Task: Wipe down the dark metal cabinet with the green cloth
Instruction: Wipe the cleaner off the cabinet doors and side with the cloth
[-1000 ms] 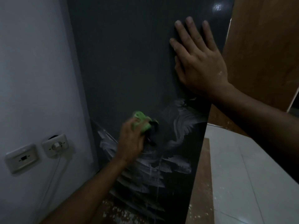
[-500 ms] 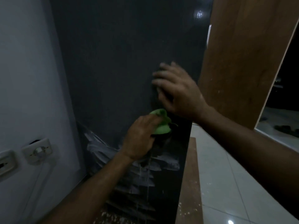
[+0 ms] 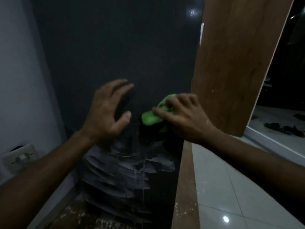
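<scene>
Dim room, I see a wooden panel [image 3: 231, 63] in the middle right.
Left of it is a pale wall [image 3: 21, 71] with a socket [image 3: 19, 158]; right of it, glossy white floor tiles [image 3: 231, 187] reflect a lamp.

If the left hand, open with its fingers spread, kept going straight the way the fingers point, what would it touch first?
Most likely the dark metal cabinet: the left hand points up and into its bare dark side, with nothing visible between. How close the fingertips already are is unclear from this single view.
</scene>
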